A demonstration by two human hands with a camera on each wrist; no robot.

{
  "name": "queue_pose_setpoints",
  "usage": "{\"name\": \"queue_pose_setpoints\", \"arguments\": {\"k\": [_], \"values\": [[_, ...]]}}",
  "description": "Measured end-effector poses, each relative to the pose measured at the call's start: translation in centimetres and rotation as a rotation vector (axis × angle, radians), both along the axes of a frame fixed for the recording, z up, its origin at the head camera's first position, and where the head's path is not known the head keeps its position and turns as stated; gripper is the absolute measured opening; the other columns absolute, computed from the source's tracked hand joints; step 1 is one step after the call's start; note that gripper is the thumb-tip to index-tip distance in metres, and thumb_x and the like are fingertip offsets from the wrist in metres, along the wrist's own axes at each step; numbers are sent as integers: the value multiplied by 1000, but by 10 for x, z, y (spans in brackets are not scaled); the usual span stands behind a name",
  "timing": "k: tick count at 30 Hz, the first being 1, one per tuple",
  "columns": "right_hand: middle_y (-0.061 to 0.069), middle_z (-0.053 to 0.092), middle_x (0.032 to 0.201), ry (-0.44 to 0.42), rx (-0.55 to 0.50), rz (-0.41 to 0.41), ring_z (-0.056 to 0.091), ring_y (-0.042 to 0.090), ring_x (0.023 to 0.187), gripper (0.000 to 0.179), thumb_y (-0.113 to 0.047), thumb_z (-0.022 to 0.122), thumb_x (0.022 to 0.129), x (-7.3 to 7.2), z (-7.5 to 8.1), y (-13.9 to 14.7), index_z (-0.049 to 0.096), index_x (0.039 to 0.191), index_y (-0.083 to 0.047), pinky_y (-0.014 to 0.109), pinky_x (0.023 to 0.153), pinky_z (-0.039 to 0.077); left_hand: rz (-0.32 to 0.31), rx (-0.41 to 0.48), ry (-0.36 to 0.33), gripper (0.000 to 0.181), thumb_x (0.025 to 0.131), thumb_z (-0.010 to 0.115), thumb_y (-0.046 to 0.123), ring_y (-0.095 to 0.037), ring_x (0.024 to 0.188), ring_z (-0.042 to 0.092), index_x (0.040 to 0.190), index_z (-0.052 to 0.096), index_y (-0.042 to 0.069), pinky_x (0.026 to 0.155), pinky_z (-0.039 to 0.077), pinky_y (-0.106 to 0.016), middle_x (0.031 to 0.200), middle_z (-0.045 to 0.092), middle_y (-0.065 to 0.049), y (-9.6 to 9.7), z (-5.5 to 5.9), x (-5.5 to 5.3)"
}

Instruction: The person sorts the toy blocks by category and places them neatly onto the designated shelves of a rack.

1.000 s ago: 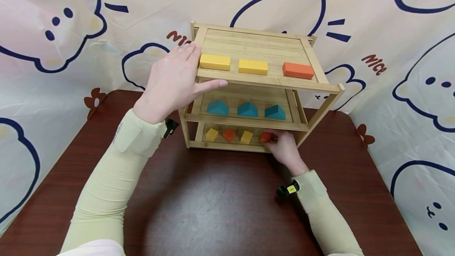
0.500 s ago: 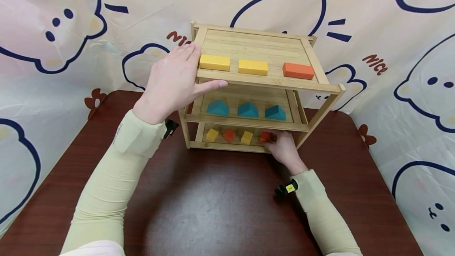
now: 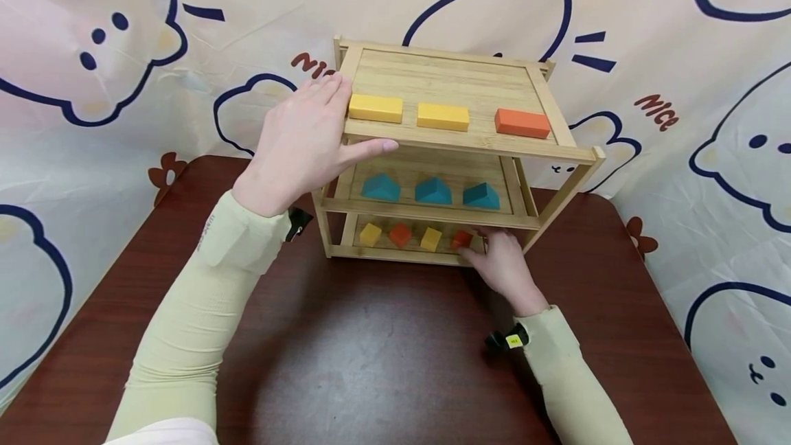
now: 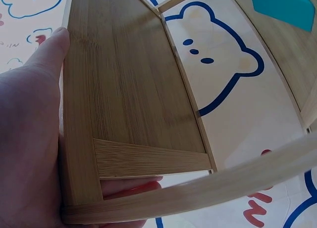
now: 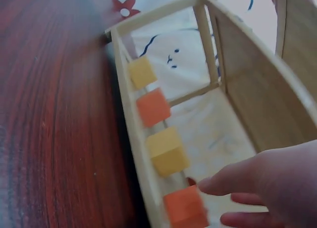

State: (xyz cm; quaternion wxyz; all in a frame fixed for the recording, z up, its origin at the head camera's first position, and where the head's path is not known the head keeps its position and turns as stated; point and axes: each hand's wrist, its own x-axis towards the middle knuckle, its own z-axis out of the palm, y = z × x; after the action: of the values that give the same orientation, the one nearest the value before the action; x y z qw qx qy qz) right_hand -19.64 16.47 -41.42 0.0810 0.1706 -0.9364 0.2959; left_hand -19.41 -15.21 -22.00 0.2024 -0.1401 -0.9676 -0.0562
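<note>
A three-tier wooden shelf (image 3: 445,150) stands on the table. My left hand (image 3: 299,139) rests against its upper left front corner, fingers straight along the side and thumb stretched along the front edge. In the left wrist view the fingers (image 4: 131,188) show through a gap in the side. At the right end of the bottom tier, my right hand (image 3: 503,263) has its fingers spread beside an orange cube (image 3: 461,239). One fingertip is at the cube's corner in the right wrist view; whether it touches cannot be told. The other fingers (image 5: 247,218) stand apart from it.
Left of that cube sit a yellow cube (image 3: 430,239), another orange cube (image 3: 399,235) and another yellow cube (image 3: 371,234). Blue triangular blocks (image 3: 433,191) line the middle tier. Yellow bars (image 3: 375,108) and an orange bar (image 3: 522,123) lie on top. A printed cloth (image 3: 247,12) hangs behind.
My right hand has let go of the orange cube, its fingers spreading and drawing slightly to the right. The left hand stays at the shelf corner.
</note>
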Motion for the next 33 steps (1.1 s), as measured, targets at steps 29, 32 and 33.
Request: {"name": "queue_pose_setpoints", "arguments": {"k": [29,32,33], "values": [[-6,64,109,-8,-41,-27,56,14,103,41,-48,68,81,63,85,53,67,115,-25,43,85,43,-4,15,10,109,71,33,87,-33,124,42,142,36,3,91,41,-53,141,40,-16,3,-1,-1],[-10,65,106,74,-94,-28,55,10,103,35,-42,71,82,64,93,56,67,114,-27,34,90,40,-5,13,6,109,71,32,87,-33,125,41,142,36,4,92,40,-53,142,40,-16,2,-1,-1],[-11,65,105,115,-123,-29,56,9,101,34,-37,72,82,65,96,56,68,113,-26,30,89,40,-7,13,8,109,71,32,87,-33,124,42,142,36,4,91,41,-53,142,40,-16,2,-1,-1]]}}
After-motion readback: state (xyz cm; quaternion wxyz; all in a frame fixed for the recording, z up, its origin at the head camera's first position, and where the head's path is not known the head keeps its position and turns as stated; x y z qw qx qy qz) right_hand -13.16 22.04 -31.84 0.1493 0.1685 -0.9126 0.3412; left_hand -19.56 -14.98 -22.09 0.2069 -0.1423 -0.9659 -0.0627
